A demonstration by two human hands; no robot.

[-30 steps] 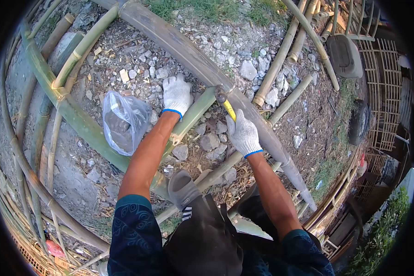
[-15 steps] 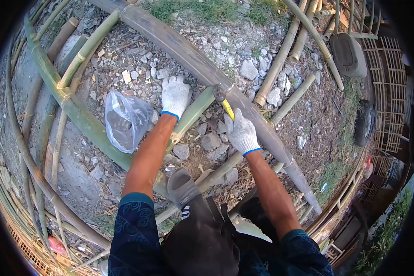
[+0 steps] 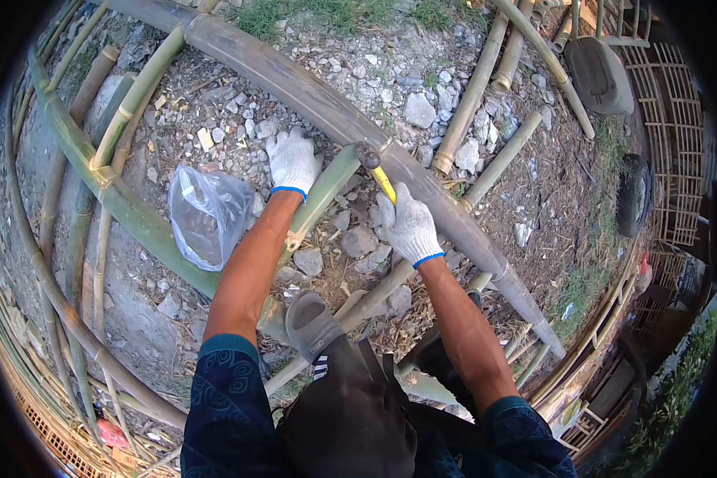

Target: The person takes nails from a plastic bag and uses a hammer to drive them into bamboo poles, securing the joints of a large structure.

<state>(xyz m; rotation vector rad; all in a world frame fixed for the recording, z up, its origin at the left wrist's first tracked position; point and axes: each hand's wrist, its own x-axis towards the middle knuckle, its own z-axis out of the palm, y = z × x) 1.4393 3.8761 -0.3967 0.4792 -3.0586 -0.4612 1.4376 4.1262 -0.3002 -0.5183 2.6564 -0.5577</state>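
Note:
My left hand (image 3: 293,165), in a white knit glove with a blue cuff, rests palm down beside a short green bamboo length (image 3: 323,193), its fingers stretched forward and slightly apart over the gravel. My right hand (image 3: 411,225), gloved the same way, is wrapped round the yellow handle of a hammer (image 3: 382,183). The dark hammer head overlaps the far end of the green length, close to a long thick grey-brown bamboo pole (image 3: 430,191) that runs diagonally across. A clear plastic bag (image 3: 209,217) with dark contents lies left of my left forearm.
A long green bamboo pole (image 3: 147,219) curves along the left, a thinner piece joined to it. More poles (image 3: 474,88) lie at upper right, near a grey plastic container (image 3: 600,76) and a tyre (image 3: 633,195). Stones (image 3: 361,241) litter the ground; my sandalled foot (image 3: 311,323) is below.
The view has shifted slightly, so the scene sits a little further left and up. Both hands keep nearly the same places, and the hammer head stays at the green bamboo's end.

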